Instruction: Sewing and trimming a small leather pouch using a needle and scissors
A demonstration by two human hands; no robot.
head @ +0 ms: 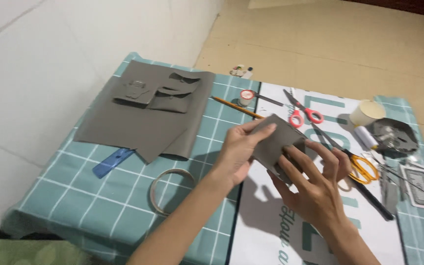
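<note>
Both of my hands hold a small folded piece of grey leather-like material [277, 139] above the mat. My left hand [239, 149] grips its left edge, thumb on top. On its right and lower side, my right hand [312, 184] presses with fingers spread over the piece. Part of the piece is hidden behind my right fingers.
A large grey sheet [143, 115] with cut pieces on it lies at the left on a teal checked mat [74, 196]. Nearby lie a blue ruler [112, 162], a tape ring [170, 189], a pencil [236, 108], red scissors [303, 112], orange scissors [359, 164], a thread spool [365, 136] and a cup [366, 112].
</note>
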